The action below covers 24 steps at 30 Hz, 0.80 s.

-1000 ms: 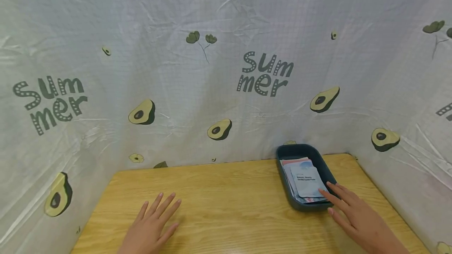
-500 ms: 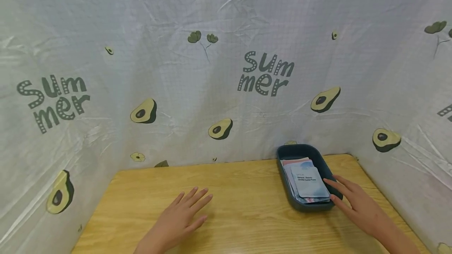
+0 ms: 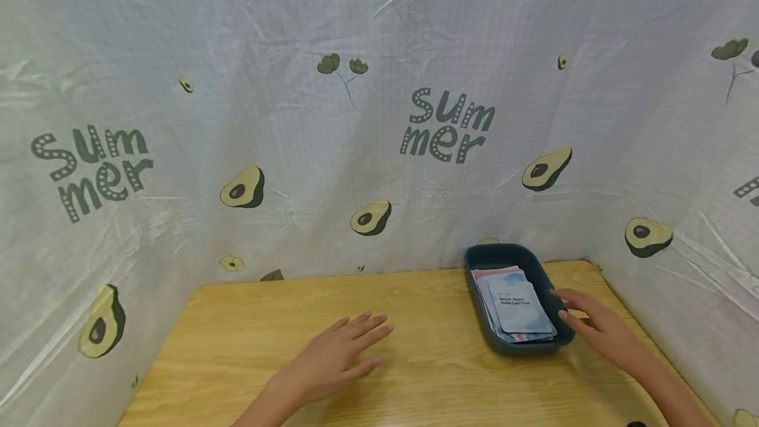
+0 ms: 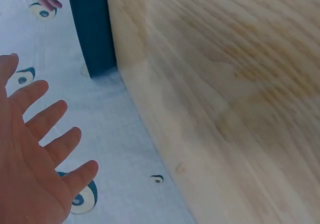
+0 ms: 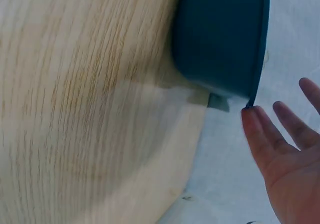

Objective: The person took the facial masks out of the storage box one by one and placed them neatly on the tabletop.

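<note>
A dark blue plastic bin (image 3: pixel 497 256) stands on the wooden table at the right. Inside lies a stack of flat sachets (image 3: pixel 517 307), the top one pale blue and white with printed text. My right hand (image 3: pixel 606 333) is at the bin's right side, its fingers reaching over the near right rim; whether they touch it cannot be told. The right wrist view has the spread right hand (image 5: pixel 292 154) close to a corner of the bin (image 5: pixel 220 38). Over the middle of the table hovers my left hand (image 3: pixel 332 360), fingers extended, holding nothing.
A wooden tabletop (image 3: pixel 415 374) spreads in front of me. White cloth (image 3: pixel 296 124) printed with avocados and lettering hangs behind it and along both sides. A small dark object (image 3: pixel 637 424) shows at the bottom edge, too cut off to identify.
My left hand has moved right across the table, toward the bin. The right hand has drawn back from over the sachets to the bin's right rim. Bin and sachets have stayed put.
</note>
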### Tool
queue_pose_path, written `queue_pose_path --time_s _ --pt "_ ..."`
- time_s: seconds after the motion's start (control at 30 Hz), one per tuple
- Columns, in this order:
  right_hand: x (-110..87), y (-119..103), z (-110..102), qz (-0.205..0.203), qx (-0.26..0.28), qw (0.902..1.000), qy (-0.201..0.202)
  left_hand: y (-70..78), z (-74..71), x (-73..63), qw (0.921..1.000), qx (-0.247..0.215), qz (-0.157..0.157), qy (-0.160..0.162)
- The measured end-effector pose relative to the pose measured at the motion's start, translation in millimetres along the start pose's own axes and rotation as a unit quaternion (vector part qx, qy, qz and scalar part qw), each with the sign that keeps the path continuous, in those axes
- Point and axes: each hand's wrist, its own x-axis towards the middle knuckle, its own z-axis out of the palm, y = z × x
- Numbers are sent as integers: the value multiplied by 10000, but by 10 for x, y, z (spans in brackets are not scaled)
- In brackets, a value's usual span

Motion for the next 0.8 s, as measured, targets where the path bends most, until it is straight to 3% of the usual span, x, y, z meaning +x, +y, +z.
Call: queue_pose_path --time_s 0.17,0.3,0.47,0.8 --pt "4 166 -33 296 283 9992 -34 63 -18 124 9997 -87 224 -13" --pt "17 266 -40 640 830 9942 -224 112 -63 216 9991 -148 388 -26" --pt "54 412 -35 652 1560 9847 -412 176 -111 338 9986 -104 509 -109" --pt "132 799 26 553 3133 9427 -1008 211 -174 576 9973 -147 707 -137"
